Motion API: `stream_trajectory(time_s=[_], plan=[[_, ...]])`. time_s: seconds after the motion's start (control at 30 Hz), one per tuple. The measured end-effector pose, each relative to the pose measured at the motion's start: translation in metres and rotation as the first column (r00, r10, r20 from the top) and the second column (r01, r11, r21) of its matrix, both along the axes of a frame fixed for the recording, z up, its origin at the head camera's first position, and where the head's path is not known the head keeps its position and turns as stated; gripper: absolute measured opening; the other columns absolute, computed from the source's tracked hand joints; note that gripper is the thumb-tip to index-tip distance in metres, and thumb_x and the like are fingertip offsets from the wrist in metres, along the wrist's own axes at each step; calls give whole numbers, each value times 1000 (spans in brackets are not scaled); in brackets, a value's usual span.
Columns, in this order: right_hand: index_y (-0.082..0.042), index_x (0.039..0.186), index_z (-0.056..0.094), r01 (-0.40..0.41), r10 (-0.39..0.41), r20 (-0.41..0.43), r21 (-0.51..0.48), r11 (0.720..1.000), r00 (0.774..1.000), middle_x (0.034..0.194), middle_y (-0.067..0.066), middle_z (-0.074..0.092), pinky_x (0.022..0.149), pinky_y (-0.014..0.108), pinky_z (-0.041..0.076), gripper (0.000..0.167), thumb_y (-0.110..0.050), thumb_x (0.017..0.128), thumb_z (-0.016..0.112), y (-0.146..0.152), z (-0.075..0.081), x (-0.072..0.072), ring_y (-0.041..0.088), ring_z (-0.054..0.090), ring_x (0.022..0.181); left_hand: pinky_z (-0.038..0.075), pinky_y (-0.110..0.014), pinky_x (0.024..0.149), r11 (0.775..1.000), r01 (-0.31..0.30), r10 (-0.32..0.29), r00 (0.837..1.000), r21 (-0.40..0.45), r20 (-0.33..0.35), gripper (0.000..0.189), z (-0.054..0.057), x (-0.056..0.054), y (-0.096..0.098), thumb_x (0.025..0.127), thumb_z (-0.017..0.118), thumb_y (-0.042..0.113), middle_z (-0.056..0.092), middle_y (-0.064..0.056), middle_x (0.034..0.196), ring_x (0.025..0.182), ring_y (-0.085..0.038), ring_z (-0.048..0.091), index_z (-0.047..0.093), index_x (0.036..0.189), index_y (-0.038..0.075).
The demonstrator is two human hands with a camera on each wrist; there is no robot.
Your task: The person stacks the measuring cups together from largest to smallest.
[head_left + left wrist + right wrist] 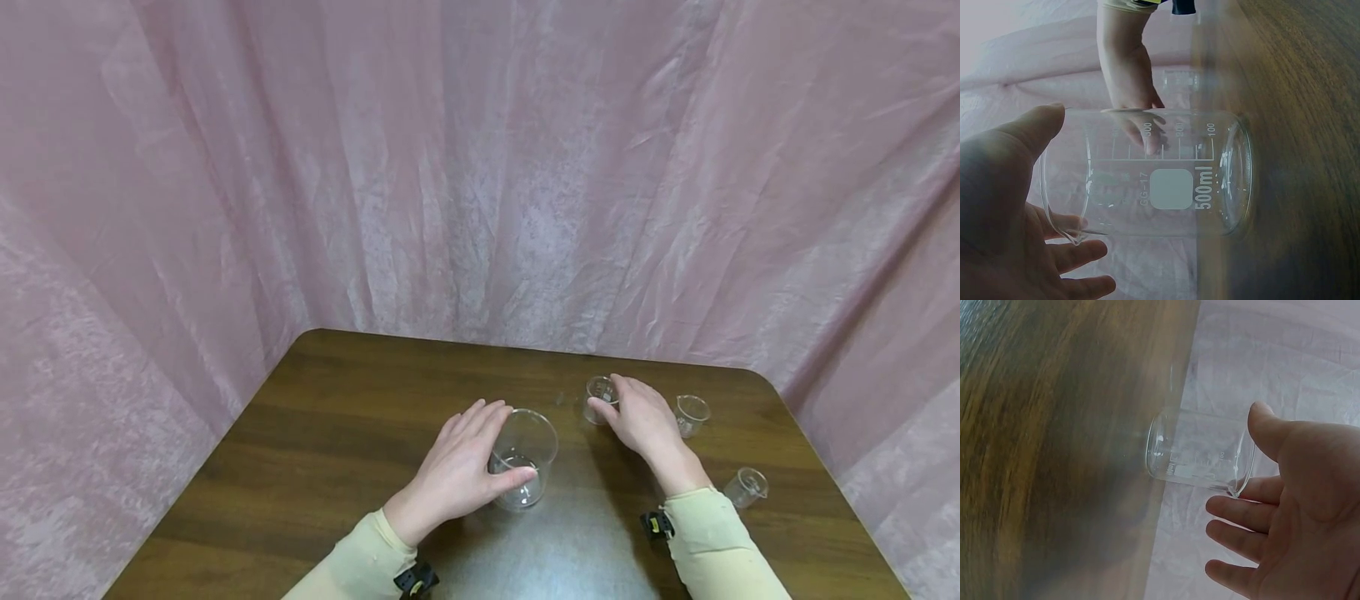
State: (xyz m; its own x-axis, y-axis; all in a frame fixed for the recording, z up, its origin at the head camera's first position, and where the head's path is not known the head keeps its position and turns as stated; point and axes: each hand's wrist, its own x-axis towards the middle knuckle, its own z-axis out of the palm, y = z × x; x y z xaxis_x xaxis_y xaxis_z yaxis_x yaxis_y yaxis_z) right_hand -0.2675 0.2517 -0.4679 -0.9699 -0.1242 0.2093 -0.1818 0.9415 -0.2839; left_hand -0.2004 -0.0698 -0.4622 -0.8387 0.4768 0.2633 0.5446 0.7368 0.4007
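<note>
Pale left sleeve (352,562), nearest the head camera, runs up to a black wrist device (415,579) and the left hand (461,467). Thumb and fingers stand wide apart, the fingers extended, with the upper part of the large beaker (528,446) between them. In the left wrist view, the thumb lies at one side of the rim and the fingers at the other, near the spout; whether they press the glass cannot be told. The beaker stands upright on the brown table (360,375), its print reading 500ml, its base well below the fingertips. To its right and farther back stands a small beaker (597,393), likewise upright. Its rim lies between the thumb and fingers of the right hand (643,418), which are apart, the fingers spread; firm contact cannot be judged. The spout sits beside the fingers. The right sleeve (720,542) carries a second wrist device (656,526). Farther right, a second small beaker (692,415) stands just beyond the hand, and a third (747,487) near the sleeve. Pink curtain (480,167) hangs behind.
</note>
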Motion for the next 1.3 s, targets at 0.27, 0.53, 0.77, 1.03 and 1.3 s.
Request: stream_trajectory(time_s=[0.27,0.53,0.77,1.03,1.3], plan=[[14,149,56,39,-39,4,-23,999,999,147,37,60,117,67,43,70,-43,110,68,-4,-1,-1,57,55,139,30,-64,128,1000,-5,5,1000,2,5,93,0,1,0,97,68,75,48,-7,170,162,-37,34,50,164,14],[13,148,57,56,-56,15,-43,997,998,145,37,61,114,69,45,69,-43,109,69,-5,-2,-1,58,57,136,30,-64,128,1000,-4,4,1000,4,-10,93,0,0,1,96,70,74,49,-7,169,162,-37,35,50,164,14],[13,148,57,59,-58,10,-56,997,998,144,38,62,113,69,46,70,-43,109,70,-6,-2,0,58,57,135,31,-65,127,1000,-3,3,1000,5,-21,92,-1,0,1,96,70,74,49,-8,169,161,-37,36,51,163,14],[10,148,58,74,-73,16,-74,994,997,143,35,63,110,70,47,69,-44,108,71,-6,-4,1,56,57,136,31,-64,128,1000,-5,5,1000,3,-20,92,-2,0,1,97,69,74,49,-7,169,162,-37,36,50,164,13],[11,142,62,89,-89,0,-96,991,996,139,33,66,106,69,50,68,-44,105,76,-7,-6,4,55,58,133,33,-64,127,1000,-4,4,1000,4,-30,92,-2,0,1,96,70,74,50,-7,168,161,-37,37,51,163,13]])
